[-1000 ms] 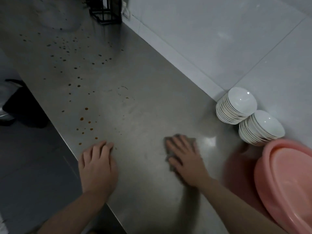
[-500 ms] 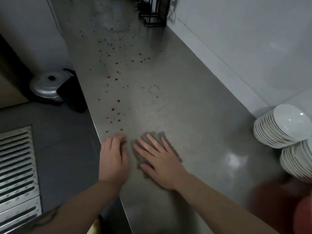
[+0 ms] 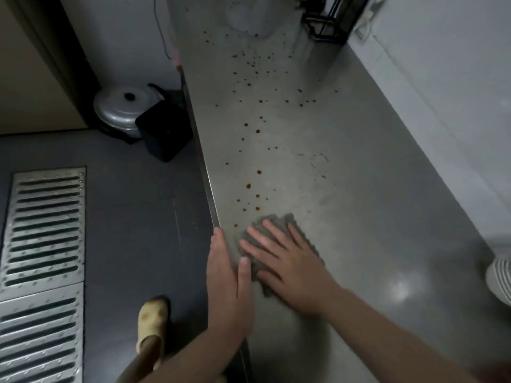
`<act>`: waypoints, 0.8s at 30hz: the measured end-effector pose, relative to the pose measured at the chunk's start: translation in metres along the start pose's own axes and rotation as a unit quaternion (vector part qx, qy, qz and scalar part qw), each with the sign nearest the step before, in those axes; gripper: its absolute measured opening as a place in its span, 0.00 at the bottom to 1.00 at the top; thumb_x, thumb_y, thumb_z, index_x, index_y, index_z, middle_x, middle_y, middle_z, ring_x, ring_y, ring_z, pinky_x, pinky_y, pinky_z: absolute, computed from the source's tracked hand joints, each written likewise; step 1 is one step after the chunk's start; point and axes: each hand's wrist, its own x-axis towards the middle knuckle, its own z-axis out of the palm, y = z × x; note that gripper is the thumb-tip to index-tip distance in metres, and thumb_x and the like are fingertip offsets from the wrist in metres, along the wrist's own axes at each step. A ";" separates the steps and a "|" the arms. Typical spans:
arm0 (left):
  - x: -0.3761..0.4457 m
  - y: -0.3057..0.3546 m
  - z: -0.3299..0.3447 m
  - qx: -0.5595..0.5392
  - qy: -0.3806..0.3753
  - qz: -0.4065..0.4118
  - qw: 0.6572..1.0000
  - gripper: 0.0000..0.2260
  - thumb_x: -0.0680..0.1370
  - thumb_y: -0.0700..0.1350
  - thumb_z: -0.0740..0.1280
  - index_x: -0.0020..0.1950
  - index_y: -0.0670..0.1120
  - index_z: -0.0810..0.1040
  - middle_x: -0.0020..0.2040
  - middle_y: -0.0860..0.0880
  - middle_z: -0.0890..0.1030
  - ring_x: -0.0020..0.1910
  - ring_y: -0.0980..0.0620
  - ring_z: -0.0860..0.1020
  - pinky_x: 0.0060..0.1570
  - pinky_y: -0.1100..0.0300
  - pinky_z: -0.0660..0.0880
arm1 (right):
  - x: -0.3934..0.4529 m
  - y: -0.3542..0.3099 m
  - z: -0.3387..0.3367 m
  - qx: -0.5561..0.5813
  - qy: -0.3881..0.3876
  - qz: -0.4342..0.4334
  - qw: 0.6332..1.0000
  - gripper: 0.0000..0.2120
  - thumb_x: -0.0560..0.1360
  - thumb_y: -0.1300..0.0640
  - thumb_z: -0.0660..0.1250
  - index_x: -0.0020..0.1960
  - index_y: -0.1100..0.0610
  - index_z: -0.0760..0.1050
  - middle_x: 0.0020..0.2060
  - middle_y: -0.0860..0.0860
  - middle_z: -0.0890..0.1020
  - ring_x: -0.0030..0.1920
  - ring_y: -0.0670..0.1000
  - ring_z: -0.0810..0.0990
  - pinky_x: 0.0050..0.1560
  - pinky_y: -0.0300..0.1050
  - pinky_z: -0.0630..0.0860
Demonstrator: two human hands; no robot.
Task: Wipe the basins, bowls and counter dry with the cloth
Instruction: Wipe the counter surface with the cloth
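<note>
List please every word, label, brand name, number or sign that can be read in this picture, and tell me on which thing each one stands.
None: no readable text appears anywhere in this view.
The cloth, the counter, the pot lid, the black box, the floor grate and the wire rack show no print, label or number.

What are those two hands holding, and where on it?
Nothing is gripped. The right hand presses flat on top of the grey cloth on the counter; the left hand rests open along the counter's edge.
</note>
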 end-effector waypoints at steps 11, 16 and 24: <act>0.110 0.000 -0.014 -0.053 -0.011 0.034 0.998 0.27 0.81 0.55 0.47 0.78 0.49 0.46 0.78 0.56 0.50 0.76 0.60 0.50 0.75 0.47 0.53 | 0.042 -0.057 0.010 0.052 0.088 0.362 0.927 0.27 0.80 0.40 0.38 0.78 0.44 0.43 0.78 0.45 0.48 0.78 0.51 0.43 0.74 0.60 0.41; 0.132 -0.010 -0.021 -0.069 -0.059 0.060 0.994 0.30 0.80 0.59 0.48 0.78 0.49 0.43 0.79 0.56 0.47 0.77 0.59 0.48 0.76 0.47 0.52 | 0.097 0.024 -0.017 0.002 -0.002 0.066 0.998 0.26 0.80 0.42 0.44 0.77 0.42 0.43 0.77 0.41 0.47 0.77 0.48 0.40 0.75 0.60 0.42; 0.208 0.026 -0.030 -0.007 -0.066 0.018 0.998 0.27 0.83 0.52 0.50 0.78 0.46 0.42 0.79 0.52 0.41 0.72 0.66 0.41 0.69 0.68 0.41 | 0.081 -0.034 0.003 0.044 0.108 0.455 0.883 0.29 0.78 0.41 0.39 0.78 0.44 0.42 0.78 0.46 0.49 0.78 0.53 0.44 0.75 0.61 0.42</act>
